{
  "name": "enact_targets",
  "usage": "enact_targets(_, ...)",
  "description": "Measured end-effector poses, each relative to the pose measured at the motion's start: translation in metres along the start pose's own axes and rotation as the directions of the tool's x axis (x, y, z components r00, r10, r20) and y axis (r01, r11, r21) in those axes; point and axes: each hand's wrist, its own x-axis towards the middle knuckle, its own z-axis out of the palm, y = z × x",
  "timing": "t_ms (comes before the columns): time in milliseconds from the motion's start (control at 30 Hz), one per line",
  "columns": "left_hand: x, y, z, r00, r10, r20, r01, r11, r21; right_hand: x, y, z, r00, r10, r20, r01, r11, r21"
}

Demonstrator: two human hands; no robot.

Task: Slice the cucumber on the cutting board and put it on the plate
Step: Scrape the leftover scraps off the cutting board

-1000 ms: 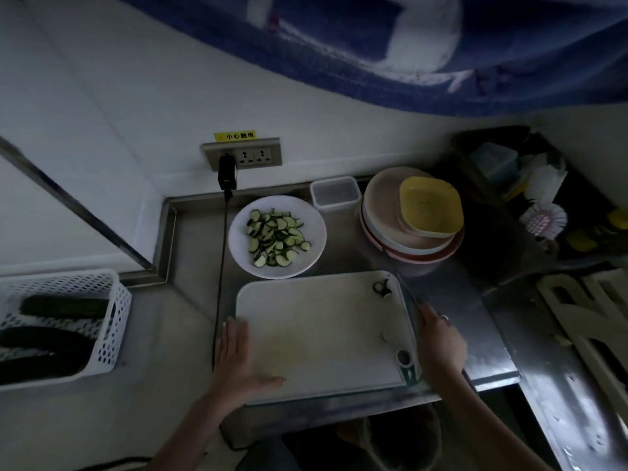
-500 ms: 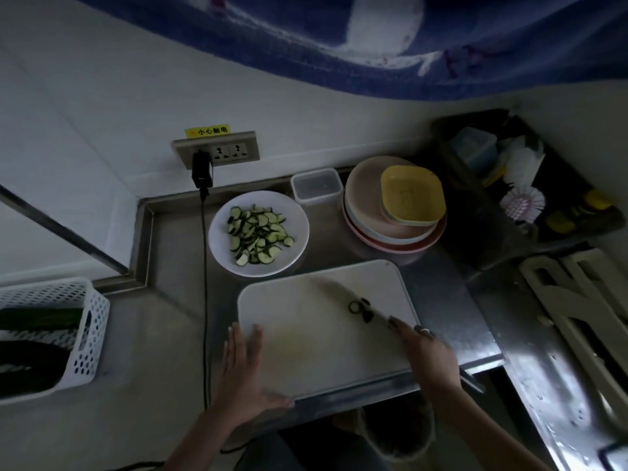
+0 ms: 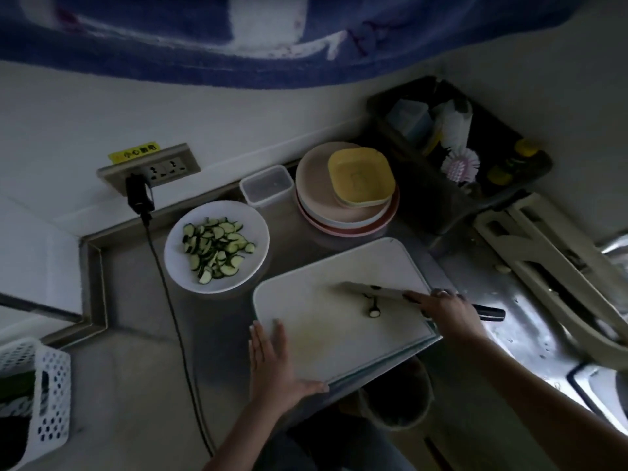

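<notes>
A white cutting board point(image 3: 326, 321) lies on the steel counter. My left hand point(image 3: 272, 365) rests flat on its near left corner, fingers straight. My right hand point(image 3: 448, 311) grips a knife point(image 3: 373, 289) whose blade lies over the board's right part, pointing left. A small cucumber end piece point(image 3: 373, 309) lies just under the blade. Behind and left of the board stands a white plate point(image 3: 251, 232) holding several cucumber slices point(image 3: 215, 248).
A white basket point(image 3: 40, 399) with dark cucumbers sits at the far left. A black cable point(image 3: 170, 300) runs from the wall socket down across the counter. Stacked plates with a yellow dish point(image 3: 356, 185), a clear box point(image 3: 266, 185) and a dark rack point(image 3: 458, 154) stand behind.
The knife has swept the cucumber piece from the board's far right corner toward its middle. My view has shifted left. My left hand stays on the board's corner.
</notes>
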Motion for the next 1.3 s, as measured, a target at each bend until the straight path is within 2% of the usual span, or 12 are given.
enact_targets(200,0.006,0.007,0.006,0.999,0.019,-0.035,-0.019,1.0,-0.013,-0.002,0.031,-0.008,0.992,0.048,-0.113,-0.038,0.995,0.089)
enact_targets(267,0.006,0.011,0.001,0.982,0.106,-0.158,-0.119,0.99,-0.074,-0.006,0.025,-0.018,0.981,0.059,-0.186,-0.011,0.968,0.25)
enact_targets(333,0.006,0.029,-0.011,0.942,0.178,-0.284,-0.267,0.911,-0.315,-0.015,0.016,-0.026,0.978,0.14,-0.154,-0.046,0.866,0.497)
enact_targets(400,0.014,0.063,-0.03,0.962,0.125,-0.241,-0.259,0.691,-0.675,-0.022,0.011,-0.027,0.983,0.176,-0.061,-0.085,0.717,0.692)
enact_targets(467,0.031,0.1,-0.049,0.998,0.066,-0.002,-0.026,0.363,-0.931,-0.03,0.007,-0.024,0.989,0.145,0.036,-0.109,0.541,0.834)
enact_targets(567,0.056,0.136,-0.063,0.904,0.206,0.375,0.412,-0.176,-0.894,-0.038,0.0,-0.02,0.989,0.08,0.122,-0.14,0.27,0.953)
enact_targets(667,0.062,0.148,-0.064,0.84,0.305,0.449,0.534,-0.318,-0.783,-0.043,-0.006,-0.023,0.983,0.068,0.173,-0.184,0.207,0.961)
enact_targets(867,0.068,0.151,-0.058,0.857,0.253,0.448,0.5,-0.203,-0.842,-0.049,0.0,-0.015,0.948,0.266,0.178,-0.275,0.393,0.878)
enact_targets(967,0.068,0.154,-0.055,0.889,0.251,0.383,0.355,0.15,-0.923,-0.049,0.002,-0.01,0.903,0.412,0.127,-0.333,0.48,0.812)
enact_targets(1067,0.071,0.16,-0.046,0.895,0.318,0.314,0.118,0.509,-0.853,-0.056,-0.006,-0.014,0.868,0.485,0.109,-0.387,0.52,0.761)
enact_targets(1133,0.076,0.156,-0.037,0.869,0.394,0.301,-0.024,0.639,-0.769,-0.062,-0.017,-0.017,0.854,0.511,0.099,-0.391,0.504,0.77)
enact_targets(1300,0.084,0.135,-0.036,0.842,0.471,0.263,-0.171,0.696,-0.697,-0.071,-0.049,-0.019,0.82,0.552,0.153,-0.357,0.284,0.89)
